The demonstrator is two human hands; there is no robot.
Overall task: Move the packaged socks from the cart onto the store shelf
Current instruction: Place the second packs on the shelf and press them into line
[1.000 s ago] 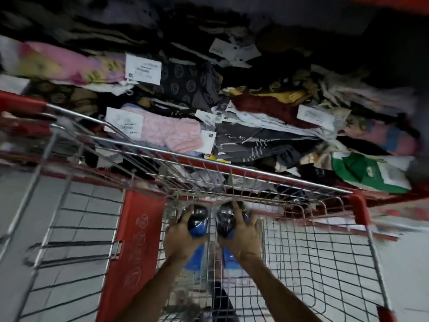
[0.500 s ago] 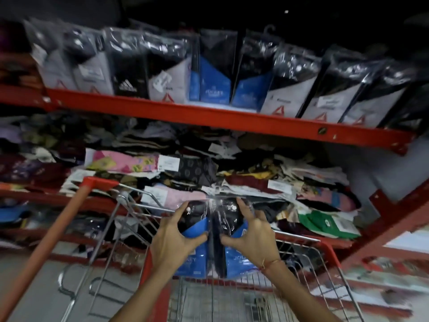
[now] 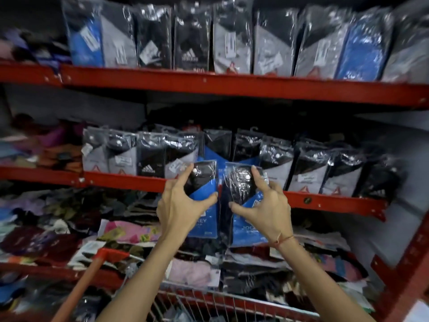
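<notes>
My left hand [image 3: 180,206] grips a clear-wrapped pack of black socks with a blue card [image 3: 203,182]. My right hand [image 3: 262,206] grips a second blue-card sock pack [image 3: 239,184] beside it. Both packs are held upright, side by side, just in front of the middle red shelf [image 3: 125,181], level with its front edge. Behind them stand two blue-card packs [image 3: 217,147] in a row of sock packs. The wire cart [image 3: 209,303] is below my forearms, with its red handle [image 3: 92,273] at lower left.
The top red shelf [image 3: 232,87] carries a full row of upright sock packs. Below the middle shelf lies a heap of loose, folded clothing with paper tags [image 3: 130,231]. A red upright post [image 3: 408,263] stands at the right.
Both hands lifted the two sock packs out of the cart and up to the middle shelf. My view tilted upward, bringing the top shelf into sight.
</notes>
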